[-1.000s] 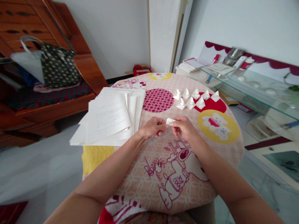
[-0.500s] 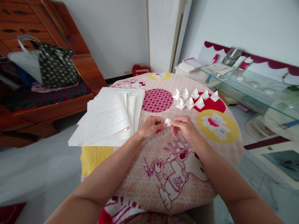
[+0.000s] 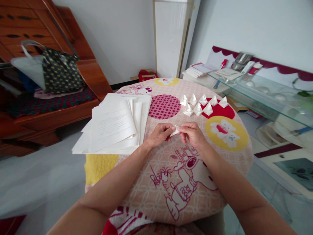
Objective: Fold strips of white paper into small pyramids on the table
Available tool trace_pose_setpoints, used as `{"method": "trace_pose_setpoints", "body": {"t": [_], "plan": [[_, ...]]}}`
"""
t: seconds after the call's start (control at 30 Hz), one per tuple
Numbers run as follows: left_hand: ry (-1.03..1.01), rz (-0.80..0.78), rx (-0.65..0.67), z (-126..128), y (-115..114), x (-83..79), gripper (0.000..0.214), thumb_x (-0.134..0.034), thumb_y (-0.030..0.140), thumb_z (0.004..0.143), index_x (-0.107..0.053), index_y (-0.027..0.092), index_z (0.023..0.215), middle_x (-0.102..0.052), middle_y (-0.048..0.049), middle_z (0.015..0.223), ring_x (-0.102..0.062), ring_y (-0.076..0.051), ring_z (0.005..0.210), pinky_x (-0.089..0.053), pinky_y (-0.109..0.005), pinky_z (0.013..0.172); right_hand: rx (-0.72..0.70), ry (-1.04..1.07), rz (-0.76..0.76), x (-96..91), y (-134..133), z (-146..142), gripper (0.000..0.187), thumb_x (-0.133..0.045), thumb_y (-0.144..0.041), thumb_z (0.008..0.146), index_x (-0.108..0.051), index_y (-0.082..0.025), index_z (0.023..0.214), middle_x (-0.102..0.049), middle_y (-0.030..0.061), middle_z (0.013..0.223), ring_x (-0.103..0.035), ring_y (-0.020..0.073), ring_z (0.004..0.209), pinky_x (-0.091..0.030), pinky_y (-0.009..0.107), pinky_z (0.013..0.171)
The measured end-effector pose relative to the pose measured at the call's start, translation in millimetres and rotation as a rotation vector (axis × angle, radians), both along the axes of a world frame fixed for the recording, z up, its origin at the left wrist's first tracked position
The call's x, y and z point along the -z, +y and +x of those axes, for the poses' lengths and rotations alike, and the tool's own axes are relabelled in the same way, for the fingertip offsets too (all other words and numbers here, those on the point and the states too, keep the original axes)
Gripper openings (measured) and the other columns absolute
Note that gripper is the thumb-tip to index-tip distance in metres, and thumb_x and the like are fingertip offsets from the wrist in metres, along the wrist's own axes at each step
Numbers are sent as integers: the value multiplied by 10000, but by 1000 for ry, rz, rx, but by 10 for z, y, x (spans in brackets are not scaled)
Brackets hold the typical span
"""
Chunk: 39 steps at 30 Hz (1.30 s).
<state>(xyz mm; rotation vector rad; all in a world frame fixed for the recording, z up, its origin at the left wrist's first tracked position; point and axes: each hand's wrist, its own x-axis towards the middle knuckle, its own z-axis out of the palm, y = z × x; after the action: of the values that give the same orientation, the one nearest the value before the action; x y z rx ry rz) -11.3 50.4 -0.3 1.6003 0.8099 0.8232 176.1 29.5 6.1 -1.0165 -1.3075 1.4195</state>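
A small folded piece of white paper (image 3: 175, 130) is pinched between both my hands just above the cartoon-printed cloth (image 3: 176, 182) on the round table. My left hand (image 3: 159, 133) is closed on its left end and my right hand (image 3: 193, 133) is closed on its right end. Behind my hands, several finished white paper folds (image 3: 202, 104) stand in two short rows on the cloth. A stack of white paper sheets (image 3: 114, 124) lies to the left of my left hand, hanging over the table's edge.
A wooden bench (image 3: 49, 98) with a patterned bag (image 3: 58, 70) stands to the left. On the right runs a glass shelf (image 3: 264, 98) with cups, papers and pens. A white panel (image 3: 168, 36) leans on the far wall.
My hands stay on the small paper and have shifted only slightly; the paper now sits lower between the fingers. The view has tilted a little.
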Motion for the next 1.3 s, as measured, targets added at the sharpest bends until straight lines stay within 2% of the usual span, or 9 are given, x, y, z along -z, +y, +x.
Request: {"method": "trace_pose_setpoints", "body": {"t": [0.07,0.2,0.33,0.43,0.57,0.7,0.83,1.07,1.3], "plan": [[-9,-29,1,18,-2,12,513,-584,635,911,-544,175,688,-535,34,526,-459,-83,463,-336,-208,471,-18,-17,0,21,5,14,284,-718,-382,770,-687,-175,578,-551,-23,382,-431,81,296,-315,207,346],[6,57,-37,10,11,-6,541,-595,615,907,-508,176,603,-470,48,477,-387,-65,446,-278,-205,454,-69,-50,-43,48,9,11,313,-702,-427,785,-691,-172,603,-553,-20,384,-435,92,291,-301,219,346],[8,74,-59,5,7,-18,568,-612,621,901,-495,172,573,-465,46,465,-367,-55,442,-273,-201,451,-45,-92,-19,39,-2,-14,351,-680,-458,806,-674,-174,600,-525,-28,368,-403,83,290,-299,222,361],[-71,-66,-55,24,8,8,570,-617,682,878,-558,165,646,-517,33,504,-454,-70,445,-348,-199,444,27,-123,65,19,-13,-16,355,-668,-454,838,-661,-182,610,-521,-39,385,-406,76,320,-326,218,388],[-254,-324,-28,13,44,39,607,-694,746,790,-634,143,821,-671,-26,702,-620,-112,530,-474,-215,461,66,-171,144,1,-4,16,413,-663,-468,867,-599,-195,562,-564,-21,465,-483,85,394,-374,218,414],[-307,-405,-34,-33,82,29,572,-866,636,683,-633,136,838,-718,-37,758,-636,-90,552,-503,-185,492,1,-224,153,6,35,69,398,-676,-475,869,-628,-188,598,-617,0,539,-562,100,461,-448,223,459],[-321,-418,-43,-56,100,15,542,-937,544,623,-647,125,807,-725,-28,760,-641,-77,565,-522,-173,523,-31,-227,131,14,68,111,345,-722,-479,828,-654,-181,667,-655,8,594,-598,112,493,-484,228,468],[-301,-401,-57,-65,114,21,422,-934,406,666,-668,125,833,-697,0,674,-629,-78,540,-525,-179,536,-55,-183,104,6,79,128,213,-779,-362,739,-707,-173,804,-676,-3,637,-599,114,515,-504,232,480],[-232,-322,-112,-80,146,75,309,-884,300,707,-693,120,870,-711,-10,674,-650,-94,569,-537,-194,570,13,-200,96,111,139,174,358,-661,-279,743,-747,-143,1063,-750,43,750,-662,150,568,-526,258,513]]}}
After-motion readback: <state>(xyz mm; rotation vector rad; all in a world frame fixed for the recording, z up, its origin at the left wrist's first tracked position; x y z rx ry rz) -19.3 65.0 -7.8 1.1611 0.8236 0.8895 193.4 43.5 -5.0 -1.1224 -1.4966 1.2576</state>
